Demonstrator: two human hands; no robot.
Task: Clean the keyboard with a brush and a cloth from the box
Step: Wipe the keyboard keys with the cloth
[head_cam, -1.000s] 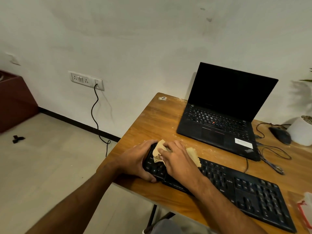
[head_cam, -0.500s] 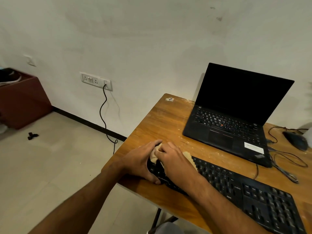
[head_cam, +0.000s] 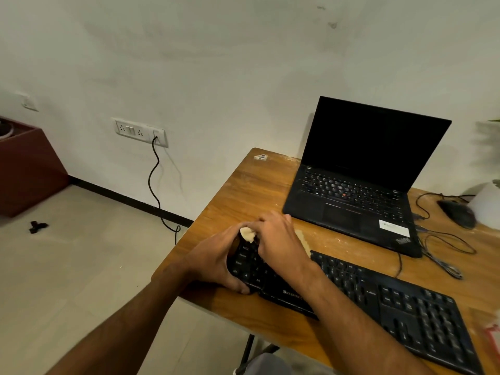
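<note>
Left hand point(head_cam: 213, 262) curled, gripping; right hand point(head_cam: 278, 239) pressing down, fingers bent.

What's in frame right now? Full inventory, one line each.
keyboard: 1, black, near table edge
cloth: 1, beige, on keyboard's left end
laptop: 1, black, open, far side of table
mouse: 1, black, right of laptop
table: 1, brown wood
socket panel: 1, white, on wall, black cable plugged in
left hand: grips keyboard's left end
right hand: holds cloth on keys

A wooden table point(head_cam: 251, 190) bears the keyboard point(head_cam: 378, 299), a laptop point(head_cam: 349, 204) and a mouse point(head_cam: 457, 213)
</note>
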